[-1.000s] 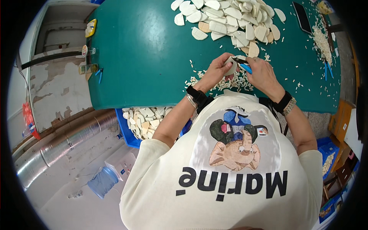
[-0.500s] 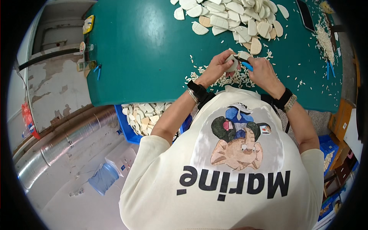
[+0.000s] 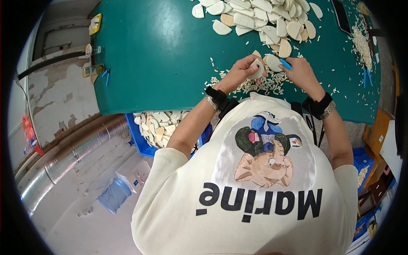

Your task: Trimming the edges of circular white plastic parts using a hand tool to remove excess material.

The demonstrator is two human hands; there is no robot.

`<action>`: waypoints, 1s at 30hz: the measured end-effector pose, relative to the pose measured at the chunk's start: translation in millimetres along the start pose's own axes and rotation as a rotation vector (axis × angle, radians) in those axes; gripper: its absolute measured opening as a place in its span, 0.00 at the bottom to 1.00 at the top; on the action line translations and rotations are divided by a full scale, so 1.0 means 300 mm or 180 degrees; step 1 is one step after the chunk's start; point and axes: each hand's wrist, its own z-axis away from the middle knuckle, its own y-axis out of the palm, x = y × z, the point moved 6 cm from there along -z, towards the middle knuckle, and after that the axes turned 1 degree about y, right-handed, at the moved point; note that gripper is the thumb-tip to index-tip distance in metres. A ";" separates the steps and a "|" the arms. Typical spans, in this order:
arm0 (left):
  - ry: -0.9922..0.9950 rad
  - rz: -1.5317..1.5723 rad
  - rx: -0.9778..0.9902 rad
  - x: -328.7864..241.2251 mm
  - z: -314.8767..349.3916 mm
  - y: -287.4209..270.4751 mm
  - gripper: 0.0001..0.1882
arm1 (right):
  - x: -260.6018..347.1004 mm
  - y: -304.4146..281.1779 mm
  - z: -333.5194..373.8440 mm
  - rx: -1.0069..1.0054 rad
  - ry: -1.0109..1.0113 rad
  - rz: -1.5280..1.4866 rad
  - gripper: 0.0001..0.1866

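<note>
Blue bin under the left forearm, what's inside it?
Pale flat pieces lie heaped in the blue bin. What lies beneath them is covered, and the left forearm hides part of the bin.

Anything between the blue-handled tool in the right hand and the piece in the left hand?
Yes: in this view, a second pale piece shows between the blue-handled tool in the right hand and the held piece in the left hand. Whether it blocks or lies lower is unclear.

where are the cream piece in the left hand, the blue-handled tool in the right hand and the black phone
Held cream piece [image 3: 256,74]: head view, on its flat face
Blue-handled tool [image 3: 285,64]: head view, on its blue handle
Black phone [image 3: 341,17]: head view, on its dark screen
</note>
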 end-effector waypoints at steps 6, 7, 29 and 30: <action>0.0096 0.0209 0.0042 -0.017 -0.004 0.005 0.09 | -0.064 0.065 0.031 0.0209 -0.0019 0.0558 0.18; 0.0118 0.0259 0.0019 -0.012 -0.004 0.001 0.09 | -0.063 0.065 0.035 0.0151 -0.0039 0.0779 0.19; -0.0730 -0.1199 -0.1210 0.013 0.008 -0.216 0.18 | -0.182 0.135 0.076 0.0219 0.0364 -0.0168 0.17; -0.0668 -0.2212 -0.1196 0.002 -0.005 -0.211 0.18 | -0.182 0.134 0.078 0.0203 0.0399 -0.0182 0.17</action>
